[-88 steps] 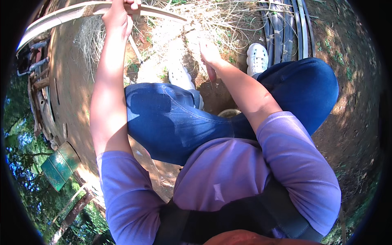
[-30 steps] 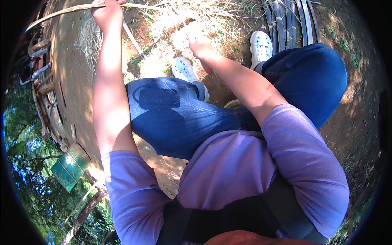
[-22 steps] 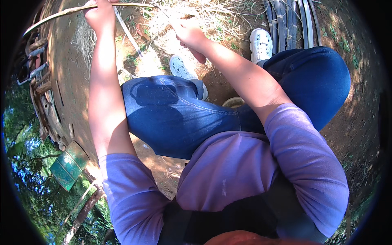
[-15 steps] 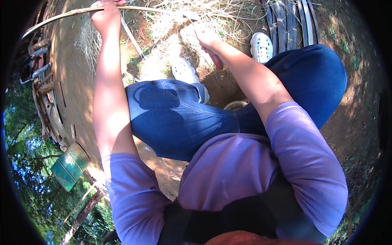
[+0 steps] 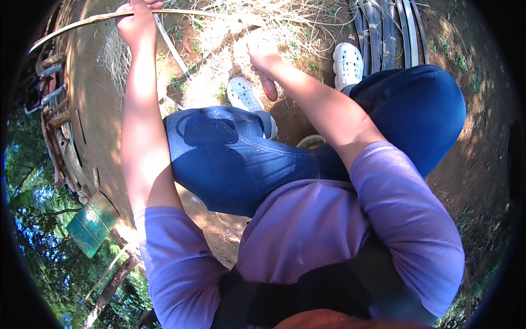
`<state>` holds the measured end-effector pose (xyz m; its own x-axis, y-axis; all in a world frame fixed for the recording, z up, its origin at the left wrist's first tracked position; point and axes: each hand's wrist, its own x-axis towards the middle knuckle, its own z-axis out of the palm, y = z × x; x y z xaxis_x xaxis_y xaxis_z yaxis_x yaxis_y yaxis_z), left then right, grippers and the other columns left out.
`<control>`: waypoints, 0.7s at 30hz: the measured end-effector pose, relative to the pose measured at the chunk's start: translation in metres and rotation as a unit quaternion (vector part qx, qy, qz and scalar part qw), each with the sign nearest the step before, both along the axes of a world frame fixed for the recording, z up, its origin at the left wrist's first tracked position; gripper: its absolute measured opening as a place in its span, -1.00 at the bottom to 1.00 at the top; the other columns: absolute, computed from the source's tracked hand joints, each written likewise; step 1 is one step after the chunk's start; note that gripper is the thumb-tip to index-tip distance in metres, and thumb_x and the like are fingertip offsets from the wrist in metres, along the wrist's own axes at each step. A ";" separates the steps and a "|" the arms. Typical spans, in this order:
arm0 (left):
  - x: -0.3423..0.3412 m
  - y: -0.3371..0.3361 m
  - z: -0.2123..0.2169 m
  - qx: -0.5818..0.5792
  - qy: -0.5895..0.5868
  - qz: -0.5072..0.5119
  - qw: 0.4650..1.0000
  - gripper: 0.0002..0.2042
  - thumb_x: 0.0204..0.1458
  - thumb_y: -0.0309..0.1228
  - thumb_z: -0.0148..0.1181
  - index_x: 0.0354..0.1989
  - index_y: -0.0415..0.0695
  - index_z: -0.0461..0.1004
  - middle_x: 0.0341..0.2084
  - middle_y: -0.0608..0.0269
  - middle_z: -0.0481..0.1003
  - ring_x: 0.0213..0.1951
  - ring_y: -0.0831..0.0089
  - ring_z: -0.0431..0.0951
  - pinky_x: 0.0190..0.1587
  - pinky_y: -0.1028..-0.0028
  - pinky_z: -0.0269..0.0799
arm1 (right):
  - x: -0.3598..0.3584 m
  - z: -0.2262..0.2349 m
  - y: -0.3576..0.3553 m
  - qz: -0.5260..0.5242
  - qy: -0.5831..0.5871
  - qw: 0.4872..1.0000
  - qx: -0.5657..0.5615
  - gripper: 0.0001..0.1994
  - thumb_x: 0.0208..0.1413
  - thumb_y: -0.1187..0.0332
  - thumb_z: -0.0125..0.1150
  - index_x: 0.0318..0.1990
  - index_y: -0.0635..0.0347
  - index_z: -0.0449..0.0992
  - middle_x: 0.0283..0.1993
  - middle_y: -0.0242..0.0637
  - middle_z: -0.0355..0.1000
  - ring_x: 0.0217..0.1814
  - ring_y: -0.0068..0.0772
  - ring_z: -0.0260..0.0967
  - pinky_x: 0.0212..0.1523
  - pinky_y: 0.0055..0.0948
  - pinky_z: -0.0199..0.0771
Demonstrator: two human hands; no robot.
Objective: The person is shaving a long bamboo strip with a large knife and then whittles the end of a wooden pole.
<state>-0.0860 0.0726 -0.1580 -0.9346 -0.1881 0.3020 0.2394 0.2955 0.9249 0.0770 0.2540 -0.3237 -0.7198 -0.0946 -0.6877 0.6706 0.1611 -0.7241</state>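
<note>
A long, thin, pale strip (image 5: 189, 11), which looks like split bamboo, runs across the top of the view and bends down at its left end. My left hand (image 5: 138, 24) is closed around it at the upper left, arm stretched out. Lower and to the right, my right hand (image 5: 264, 52) is closed on what looks like a knife (image 5: 268, 89). Its rounded brown handle sticks out below the fist, and a thin dark piece of blade reaches up close to the strip's right part. Glare washes out the right fingers, so whether blade and strip touch is unclear.
Pale shavings (image 5: 285, 22) heap on the ground ahead. Dark long strips (image 5: 378, 33) lie bundled at the upper right. My white clogs (image 5: 348, 60) and bent knees in jeans frame the ground between. A round rim (image 5: 311, 141) shows below my legs; a green panel (image 5: 92, 223) stands left.
My right hand has moved left and slightly up along the strip with the knife. My left hand has shifted slightly left, still gripping the strip.
</note>
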 end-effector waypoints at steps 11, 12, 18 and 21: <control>-0.006 -0.001 -0.005 -0.086 0.015 0.018 0.996 -0.63 0.25 -0.09 -0.03 -0.38 -0.19 0.37 -0.64 0.22 0.49 -0.63 0.51 0.50 -0.62 0.53 0.37 | 0.008 -0.014 0.006 -0.059 0.058 0.996 0.019 -0.52 0.25 -0.06 -0.20 -0.22 0.22 0.44 -0.46 -0.12 0.45 -0.57 -0.29 0.41 -0.46 -0.24 0.47; -0.005 -0.003 -0.005 -0.090 0.000 0.027 0.996 -0.63 0.25 -0.09 -0.04 -0.37 -0.19 0.37 -0.63 0.21 0.49 -0.63 0.51 0.50 -0.62 0.53 0.38 | 0.012 -0.015 -0.003 -0.050 0.097 0.994 0.025 -0.51 0.23 -0.06 -0.18 -0.20 0.25 0.44 -0.42 -0.08 0.47 -0.54 -0.25 0.42 -0.38 -0.20 0.49; 0.000 0.021 0.006 -0.066 0.023 0.009 0.997 -0.61 0.24 -0.06 -0.01 -0.39 -0.18 0.36 -0.65 0.24 0.46 -0.65 0.52 0.47 -0.64 0.55 0.35 | 0.026 -0.058 0.038 0.002 0.106 0.985 0.137 -0.51 0.27 0.01 -0.25 -0.16 0.27 0.49 -0.37 0.00 0.49 -0.38 -0.13 0.48 -0.25 -0.19 0.48; -0.011 0.004 -0.007 -0.026 -0.016 -0.005 1.000 -0.60 0.23 -0.05 0.02 -0.46 -0.17 0.36 -0.67 0.25 0.44 -0.66 0.52 0.46 -0.62 0.54 0.37 | 0.018 -0.049 0.030 -0.025 -0.027 0.998 0.053 -0.55 0.26 0.04 -0.20 -0.22 0.27 0.47 -0.53 -0.05 0.46 -0.58 -0.22 0.46 -0.41 -0.26 0.52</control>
<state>-0.0965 0.0763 -0.1649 -0.9454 -0.1646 0.2813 0.2132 0.3407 0.9157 0.0952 0.2837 -0.3731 -0.6831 0.0166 -0.7302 0.7177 0.2005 -0.6668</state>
